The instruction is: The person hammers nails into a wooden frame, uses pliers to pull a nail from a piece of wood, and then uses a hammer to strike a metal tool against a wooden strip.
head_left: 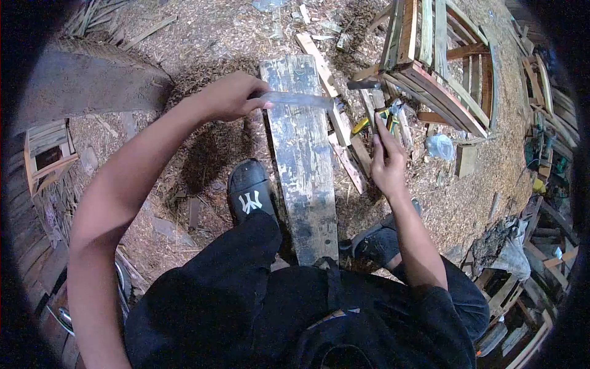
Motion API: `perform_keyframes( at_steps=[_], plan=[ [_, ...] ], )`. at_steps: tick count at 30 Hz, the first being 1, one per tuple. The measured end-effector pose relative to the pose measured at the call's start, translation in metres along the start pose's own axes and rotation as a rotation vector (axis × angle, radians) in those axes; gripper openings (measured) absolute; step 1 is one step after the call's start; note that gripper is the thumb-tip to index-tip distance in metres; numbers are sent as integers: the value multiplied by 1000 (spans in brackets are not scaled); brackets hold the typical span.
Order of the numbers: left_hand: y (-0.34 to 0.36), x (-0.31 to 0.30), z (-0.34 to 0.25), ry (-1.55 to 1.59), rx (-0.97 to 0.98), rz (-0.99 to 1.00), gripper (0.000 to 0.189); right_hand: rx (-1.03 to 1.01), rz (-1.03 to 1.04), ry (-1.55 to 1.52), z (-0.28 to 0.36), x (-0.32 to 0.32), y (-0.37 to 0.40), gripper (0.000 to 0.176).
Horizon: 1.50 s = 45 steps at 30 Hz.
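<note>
My left hand [232, 96] is closed on one end of a pale grey flat strip [298, 99], which reaches crosswise over the far part of a worn wooden plank [302, 160]. My right hand [389, 165] grips the handle of a hammer [365, 85], its dark head raised to the right of the strip's free end. Close beyond the right fingers, yellow-handled pliers [360, 126] lie among wood offcuts. The plank runs away from me between my legs, its paint scuffed and flaking.
A slatted wooden crate frame [424, 80] stands at the right. Narrow wooden slats [317, 58] lie along the plank's right side. A clear plastic bag [440, 146] and a small wood block [466, 161] rest on the chip-covered ground. A large beam [104, 80] stands at left.
</note>
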<state>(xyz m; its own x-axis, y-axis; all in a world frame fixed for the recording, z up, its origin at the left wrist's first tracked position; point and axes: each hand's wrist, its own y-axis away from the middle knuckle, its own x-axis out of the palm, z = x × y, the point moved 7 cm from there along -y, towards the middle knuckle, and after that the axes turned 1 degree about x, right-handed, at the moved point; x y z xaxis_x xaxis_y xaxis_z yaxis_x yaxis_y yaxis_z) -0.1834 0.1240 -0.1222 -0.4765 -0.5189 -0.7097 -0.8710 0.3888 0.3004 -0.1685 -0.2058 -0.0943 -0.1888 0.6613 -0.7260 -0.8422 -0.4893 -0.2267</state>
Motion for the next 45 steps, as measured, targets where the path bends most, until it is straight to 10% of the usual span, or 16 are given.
perform_keyframes(
  at_steps=[18, 28, 30, 43, 45],
  plan=[
    [4, 9, -5, -196, -14, -246, 27, 529, 188, -343, 15, 22, 10, 47],
    [4, 11, -4, -185, -9, -262, 27, 60, 77, -96, 23, 10, -4, 49],
    [5, 12, -5, -177, -19, -263, 27, 405, 166, -196, 12, 12, 5, 48],
    [9, 15, -8, -74, -36, -261, 28, 284, 149, -185, 33, 7, -7, 47],
    [11, 16, -8, -62, -60, -255, 29, 510, 271, -282, 30, 13, -4, 47]
  ],
)
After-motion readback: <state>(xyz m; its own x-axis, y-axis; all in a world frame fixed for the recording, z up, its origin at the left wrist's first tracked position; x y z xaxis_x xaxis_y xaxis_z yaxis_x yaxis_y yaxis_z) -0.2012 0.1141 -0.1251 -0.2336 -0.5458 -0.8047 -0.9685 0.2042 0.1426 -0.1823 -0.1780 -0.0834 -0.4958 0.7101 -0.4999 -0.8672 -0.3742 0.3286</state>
